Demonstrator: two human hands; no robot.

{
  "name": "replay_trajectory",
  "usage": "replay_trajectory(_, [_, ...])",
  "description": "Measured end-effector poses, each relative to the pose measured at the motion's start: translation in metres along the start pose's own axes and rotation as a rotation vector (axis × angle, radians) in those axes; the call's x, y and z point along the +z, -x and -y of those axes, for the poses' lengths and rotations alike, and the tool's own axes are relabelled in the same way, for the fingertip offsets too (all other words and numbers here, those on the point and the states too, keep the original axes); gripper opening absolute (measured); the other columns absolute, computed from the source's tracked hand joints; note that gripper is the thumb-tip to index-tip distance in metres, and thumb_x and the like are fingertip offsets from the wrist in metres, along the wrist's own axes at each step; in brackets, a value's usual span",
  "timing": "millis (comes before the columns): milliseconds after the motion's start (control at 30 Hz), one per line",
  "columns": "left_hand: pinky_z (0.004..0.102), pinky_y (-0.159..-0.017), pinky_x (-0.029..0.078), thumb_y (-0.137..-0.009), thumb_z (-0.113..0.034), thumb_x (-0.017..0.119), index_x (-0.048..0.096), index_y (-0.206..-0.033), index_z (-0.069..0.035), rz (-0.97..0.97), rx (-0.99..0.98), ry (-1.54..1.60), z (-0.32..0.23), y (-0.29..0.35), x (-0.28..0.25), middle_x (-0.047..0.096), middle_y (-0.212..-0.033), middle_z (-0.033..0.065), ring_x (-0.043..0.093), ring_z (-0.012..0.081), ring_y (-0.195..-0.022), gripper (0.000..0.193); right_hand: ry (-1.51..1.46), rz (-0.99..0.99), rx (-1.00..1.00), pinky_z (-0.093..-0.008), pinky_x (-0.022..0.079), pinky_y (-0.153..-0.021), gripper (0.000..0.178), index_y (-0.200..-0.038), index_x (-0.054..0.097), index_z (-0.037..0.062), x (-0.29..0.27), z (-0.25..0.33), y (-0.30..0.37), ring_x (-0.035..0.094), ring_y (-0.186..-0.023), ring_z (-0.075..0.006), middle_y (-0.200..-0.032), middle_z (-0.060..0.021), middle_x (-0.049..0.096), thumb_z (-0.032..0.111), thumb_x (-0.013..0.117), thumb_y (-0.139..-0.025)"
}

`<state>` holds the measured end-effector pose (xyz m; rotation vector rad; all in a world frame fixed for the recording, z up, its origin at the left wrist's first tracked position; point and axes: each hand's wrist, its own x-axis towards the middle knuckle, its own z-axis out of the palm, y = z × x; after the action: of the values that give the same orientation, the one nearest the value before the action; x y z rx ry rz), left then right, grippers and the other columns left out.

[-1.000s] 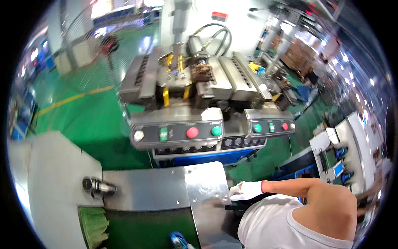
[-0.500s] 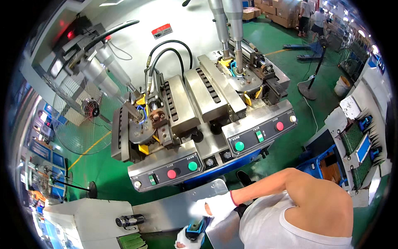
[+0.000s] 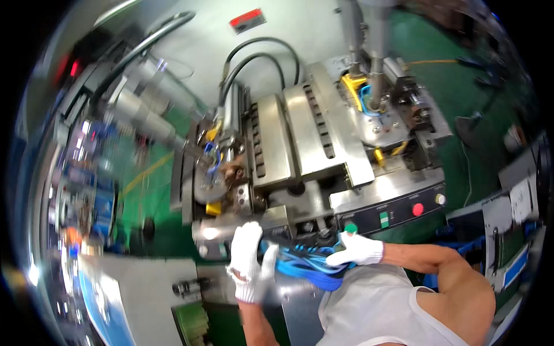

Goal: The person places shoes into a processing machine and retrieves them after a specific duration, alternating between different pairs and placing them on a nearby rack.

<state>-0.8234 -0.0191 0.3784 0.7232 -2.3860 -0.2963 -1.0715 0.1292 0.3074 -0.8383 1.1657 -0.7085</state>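
Observation:
A blue and black shoe lies level in front of the machine's control panel, its bright blue sole edge toward my body. My right hand, in a white glove, grips the shoe's right end with the thumb across its top. At the opposite end is my left hand, also gloved in white; its fingers stretch up toward the machine, the thumb apart and close to the shoe. Whether that thumb touches the shoe is blurred. Behind my hands stands the steel two-station machine, with yellow and blue fittings at each station.
The right panel carries a green button and a red button. A dark cylindrical bottle lies on a ledge at lower left, beside green sheets. A white worktable stands at left, a shelf rack at right.
Both hands have come up from the lower edge toward the machine's front, and the shoe now shows between them. My left hand has its fingers stretched out. The view has shifted and blurred.

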Motion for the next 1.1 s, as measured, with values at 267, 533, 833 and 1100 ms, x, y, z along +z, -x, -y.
replay_trajectory(267, [0.0465, -0.106, 0.047, -0.089, -0.013, 0.075, 0.063, -0.128, 0.000, 0.131, -0.143, 0.102, 0.033, 0.076, 0.021, 0.066, -0.125, 0.0207, 0.061, 0.0409, -0.120, 0.043, -1.093, 0.210, -0.309, -0.0569, 0.051, -0.106, 0.093, -0.152, 0.042, -0.0009, 0.033, -0.070, 0.003, 0.061, -0.123, -0.0451, -0.138, -0.0272, 0.058, 0.022, 0.085, -0.072])
replay_trajectory(533, [0.0458, -0.110, 0.047, -0.103, -0.029, 0.061, 0.049, -0.145, 0.001, -0.345, -0.882, 0.970, -0.005, 0.179, 0.077, 0.059, -0.140, 0.0228, 0.059, 0.0363, -0.127, 0.053, -1.188, 0.319, -0.298, -0.0463, 0.052, -0.109, 0.087, -0.154, 0.038, -0.0010, 0.046, -0.057, -0.010, 0.062, -0.127, -0.0341, -0.143, -0.0220, 0.058, 0.016, 0.079, -0.079])
replay_trajectory(833, [0.0542, -0.123, 0.026, -0.102, -0.069, 0.041, 0.011, -0.164, -0.005, -0.545, -0.893, 1.555, -0.029, 0.165, 0.107, 0.037, -0.158, 0.0278, 0.035, 0.0418, -0.147, 0.094, -1.248, 0.364, -0.212, -0.0470, 0.050, -0.111, 0.070, -0.152, 0.044, -0.0017, 0.052, -0.079, -0.017, 0.063, -0.127, -0.0326, -0.143, -0.0206, 0.060, 0.003, 0.069, -0.086])
replay_trajectory(1100, [0.0458, -0.102, 0.055, -0.111, -0.028, 0.045, 0.035, -0.152, 0.004, -0.412, -0.856, 1.164, -0.002, 0.149, 0.092, 0.054, -0.140, 0.0275, 0.061, 0.0364, -0.123, 0.053, -1.174, 0.365, -0.348, -0.0448, 0.047, -0.114, 0.080, -0.154, 0.041, -0.0002, 0.046, -0.026, -0.009, 0.060, -0.131, -0.0308, -0.146, -0.0184, 0.058, 0.008, 0.075, -0.082])
